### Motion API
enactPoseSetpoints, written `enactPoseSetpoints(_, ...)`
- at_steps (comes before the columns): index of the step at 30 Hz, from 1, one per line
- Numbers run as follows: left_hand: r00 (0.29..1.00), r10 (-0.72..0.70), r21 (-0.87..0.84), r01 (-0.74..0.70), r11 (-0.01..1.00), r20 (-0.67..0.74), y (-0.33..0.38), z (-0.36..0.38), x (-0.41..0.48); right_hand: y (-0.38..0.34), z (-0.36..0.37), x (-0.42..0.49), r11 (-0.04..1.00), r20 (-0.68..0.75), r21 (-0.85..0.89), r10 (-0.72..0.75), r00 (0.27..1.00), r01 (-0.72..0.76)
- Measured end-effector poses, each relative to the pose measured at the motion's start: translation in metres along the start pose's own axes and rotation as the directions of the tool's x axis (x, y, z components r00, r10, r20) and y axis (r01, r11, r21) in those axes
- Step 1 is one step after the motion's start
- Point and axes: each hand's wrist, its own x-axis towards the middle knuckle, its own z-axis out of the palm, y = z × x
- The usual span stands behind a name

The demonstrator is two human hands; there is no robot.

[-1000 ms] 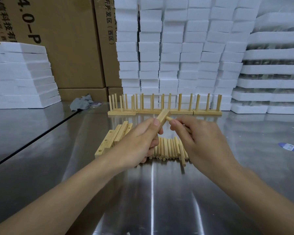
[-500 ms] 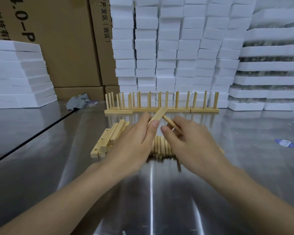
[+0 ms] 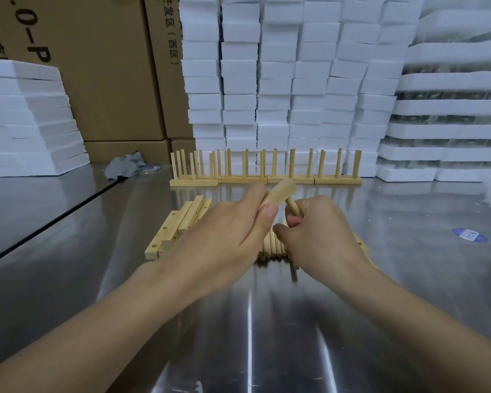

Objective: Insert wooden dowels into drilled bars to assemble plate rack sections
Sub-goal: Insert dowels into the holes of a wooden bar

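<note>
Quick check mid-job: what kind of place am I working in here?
Probably a small factory packing or assembly area: stacked white foam blocks and cardboard cartons behind a steel worktable, with finished rack sections lined up.

foam blocks (image 3: 292, 80), cardboard boxes (image 3: 105, 66), grey rag (image 3: 126, 167)

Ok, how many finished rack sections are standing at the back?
4, in one row before the foam stacks: leftmost section, second section, third section, rightmost section. The leftmost's crowded dowels suggest more may stand hidden behind it.
</note>
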Motion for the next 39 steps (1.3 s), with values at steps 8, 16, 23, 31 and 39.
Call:
enactPoseSetpoints(8, 0.998, 0.034, 0.015, -0.035, 0.999, 0.061, -0.011, -0.014, 0.002, -0.005, -0.008, -0.001, 0.985, 0.277, 0.146, 0.047, 0.96, -0.091)
enactPoseSetpoints(16, 0.987, -0.092, -0.022, 0.09, 0.996, -0.13, -0.012, -0.001, 0.001, -0.011, 0.016, -0.01, 0.989, -0.059, -0.087, -0.127, 0.99, 0.121)
enactPoseSetpoints(23, 0.967, -0.147, -0.107, 0.127, 0.986, -0.206, 0.007, 0.02, 0.001, -0.015, 0.016, -0.009, 0.985, -0.139, -0.17, -0.05, 0.989, 0.026)
enactPoseSetpoints(31, 0.907, -0.392, -0.378, 0.312, 0.872, -0.155, 0.014, 0.024, 0.005, -0.005, 0.023, -0.003, 0.907, -0.202, -0.385, -0.264, 0.943, 0.171)
enactPoseSetpoints(39, 0.831, -0.539, -0.724, 0.454, 0.519, 0.134, 0.032, 0.031, 0.005, 0.006, 0.013, 0.011, 0.863, -0.16, -0.473, -0.284, 0.945, 0.179)
